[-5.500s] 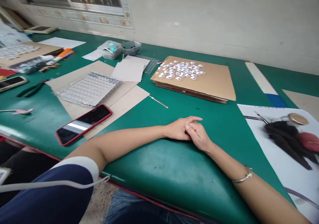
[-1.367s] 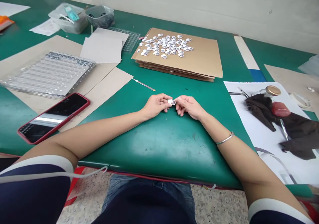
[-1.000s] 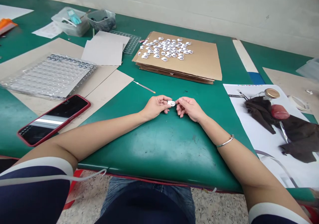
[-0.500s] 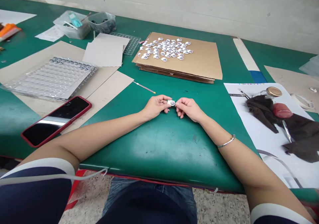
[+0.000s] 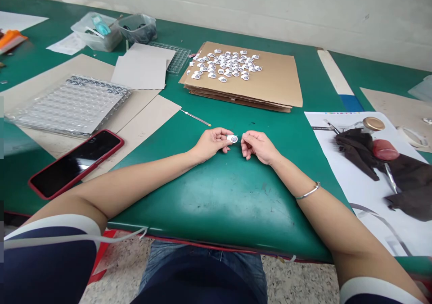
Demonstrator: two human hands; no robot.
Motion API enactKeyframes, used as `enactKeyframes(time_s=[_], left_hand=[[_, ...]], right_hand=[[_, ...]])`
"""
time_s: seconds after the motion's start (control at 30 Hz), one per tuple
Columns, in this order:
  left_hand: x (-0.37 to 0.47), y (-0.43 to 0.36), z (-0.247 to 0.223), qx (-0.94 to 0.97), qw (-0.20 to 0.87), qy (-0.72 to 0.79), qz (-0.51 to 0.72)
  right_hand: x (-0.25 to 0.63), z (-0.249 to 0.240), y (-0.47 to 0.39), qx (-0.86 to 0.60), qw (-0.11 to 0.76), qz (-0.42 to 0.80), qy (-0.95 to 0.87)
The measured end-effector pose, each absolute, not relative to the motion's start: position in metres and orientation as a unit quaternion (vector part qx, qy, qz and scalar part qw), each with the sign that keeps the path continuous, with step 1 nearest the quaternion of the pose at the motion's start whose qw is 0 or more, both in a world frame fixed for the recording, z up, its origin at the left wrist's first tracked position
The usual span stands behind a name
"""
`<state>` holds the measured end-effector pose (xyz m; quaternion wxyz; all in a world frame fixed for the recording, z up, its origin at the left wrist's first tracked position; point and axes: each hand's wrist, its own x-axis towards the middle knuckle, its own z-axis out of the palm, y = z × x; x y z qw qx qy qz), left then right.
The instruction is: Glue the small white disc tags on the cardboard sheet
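Between the thumb and fingers of my left hand [image 5: 213,142] is a small white tag with a round dark-and-silver centre [image 5: 233,138]. My right hand [image 5: 258,146] is just to the right of it, a small gap away, with thumb and fingertips pressed together. Whether those fingertips hold anything is too small to make out. Many similar white pieces [image 5: 232,64] lie scattered on a stack of brown cardboard [image 5: 276,81] beyond my hands. A thin tool with a yellow tip [image 5: 195,117] lies on the green table [image 5: 216,196], left of my hands.
At left, a red-cased phone [image 5: 77,163] lies beside a clear tray [image 5: 64,108] with small round pieces along its far edge. Plastic tubs [image 5: 97,34] stand at the back left. On the right, white paper [image 5: 324,137] bears a dark cloth [image 5: 357,146] and a gold-lidded jar [image 5: 374,124].
My right hand has pulled slightly right, away from the white tag, opening a small gap. My left hand keeps its hold on the tag, nearly still.
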<state>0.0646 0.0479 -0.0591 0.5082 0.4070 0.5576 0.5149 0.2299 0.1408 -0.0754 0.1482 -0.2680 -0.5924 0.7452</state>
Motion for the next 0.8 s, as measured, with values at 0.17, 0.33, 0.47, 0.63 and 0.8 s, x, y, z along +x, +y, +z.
enactKeyframes(time_s=[0.17,0.33,0.47,0.63,0.8], left_hand=[[0.063,0.048,-0.062,0.426,0.511,0.545,0.510],[0.064,0.045,-0.061,0.449,0.508,0.549,0.489],[0.066,0.044,-0.059,0.459,0.508,0.549,0.480],[0.070,0.042,-0.058,0.455,0.500,0.547,0.493],[0.073,0.042,-0.057,0.451,0.496,0.536,0.513]], right_hand=[[0.229,-0.076,0.138,-0.262,0.142,0.698,-0.651],[0.229,-0.073,0.135,-0.266,0.121,0.657,-0.696],[0.228,-0.070,0.134,-0.273,0.115,0.645,-0.704],[0.228,-0.069,0.131,-0.283,0.126,0.637,-0.706],[0.227,-0.069,0.128,-0.268,0.135,0.627,-0.719]])
